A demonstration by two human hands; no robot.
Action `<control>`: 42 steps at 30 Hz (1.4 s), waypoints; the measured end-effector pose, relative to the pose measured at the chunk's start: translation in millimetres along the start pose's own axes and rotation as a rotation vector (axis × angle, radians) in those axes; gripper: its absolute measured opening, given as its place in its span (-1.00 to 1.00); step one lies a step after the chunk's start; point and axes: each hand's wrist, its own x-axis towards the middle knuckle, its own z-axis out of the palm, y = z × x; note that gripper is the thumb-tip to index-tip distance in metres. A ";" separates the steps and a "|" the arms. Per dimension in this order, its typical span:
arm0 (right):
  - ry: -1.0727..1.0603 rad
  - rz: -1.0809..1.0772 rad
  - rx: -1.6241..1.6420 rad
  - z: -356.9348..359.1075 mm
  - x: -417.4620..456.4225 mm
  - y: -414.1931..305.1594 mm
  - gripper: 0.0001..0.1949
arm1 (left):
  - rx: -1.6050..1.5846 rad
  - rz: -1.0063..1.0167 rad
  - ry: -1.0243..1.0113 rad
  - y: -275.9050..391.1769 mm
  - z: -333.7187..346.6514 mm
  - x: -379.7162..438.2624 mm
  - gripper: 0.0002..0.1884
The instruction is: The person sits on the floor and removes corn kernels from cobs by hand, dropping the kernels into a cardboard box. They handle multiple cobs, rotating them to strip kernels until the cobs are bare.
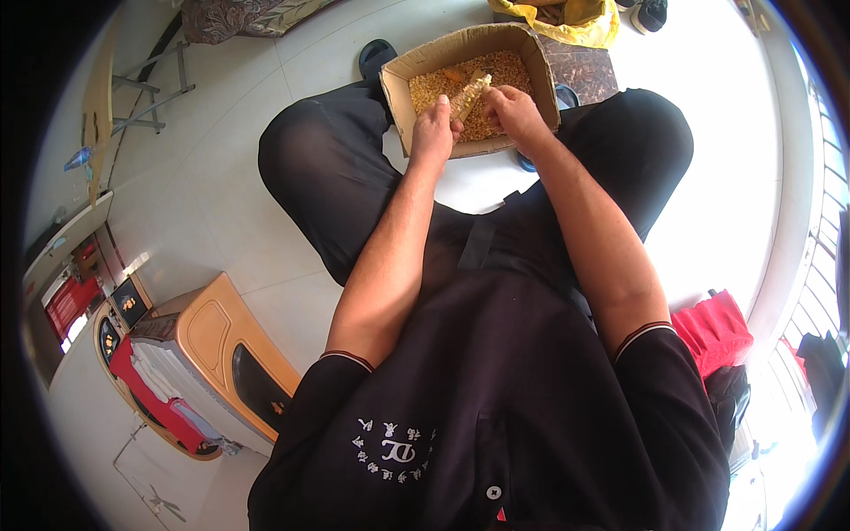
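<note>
My left hand (pixel 437 129) is closed around the lower part of a partly shelled corn cob (pixel 473 93), which slants up to the right. My right hand (pixel 510 111) is at the cob's right side, fingers bent and near or touching it; whether they pinch anything is hidden. Both hands are over an open cardboard box (pixel 401 99) between my knees. Loose yellow corn kernels (pixel 431 83) cover its bottom, and an orange piece (pixel 454 74) lies among them.
A yellow bag (pixel 591 30) holding cobs stands beyond the box, beside a dark stone-patterned surface (pixel 588 70). Shoes (pixel 649 14) lie at the top right. A wooden cabinet (pixel 219 332) is at the lower left, a red bag (pixel 716 332) at the right.
</note>
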 end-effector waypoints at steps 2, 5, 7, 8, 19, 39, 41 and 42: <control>-0.046 0.009 -0.056 2.8 -1.4 2.0 -0.57 | 0.006 0.018 0.007 -0.1 1.3 1.0 -0.54; -0.058 -0.053 -0.212 9.7 -2.1 4.3 -0.54 | 0.040 0.049 -0.022 -0.7 2.3 1.5 -0.55; -0.048 -0.101 -0.317 12.9 -9.0 0.5 -0.54 | 0.043 0.067 -0.065 -0.8 3.0 -1.0 -0.55; -0.041 -0.104 -0.313 12.8 -11.9 -1.9 -0.55 | 0.039 0.048 -0.070 -1.1 4.4 -2.5 -0.56; -0.010 -0.351 -0.352 12.8 1.3 18.5 -0.66 | 0.001 -0.013 -0.034 -0.2 7.7 -3.2 -0.59; 0.256 -0.284 -0.249 0.7 6.7 -5.6 -0.63 | -0.070 -0.052 -0.099 0.2 4.6 -6.4 -0.55; 0.225 -0.263 -0.231 -1.0 6.9 -8.7 -0.63 | -0.159 -0.110 -0.128 -5.2 -0.7 -2.4 -0.51; 0.239 -0.223 -0.206 -3.1 8.3 -8.6 -0.63 | -0.183 -0.141 -0.149 -6.2 -5.3 0.0 -0.48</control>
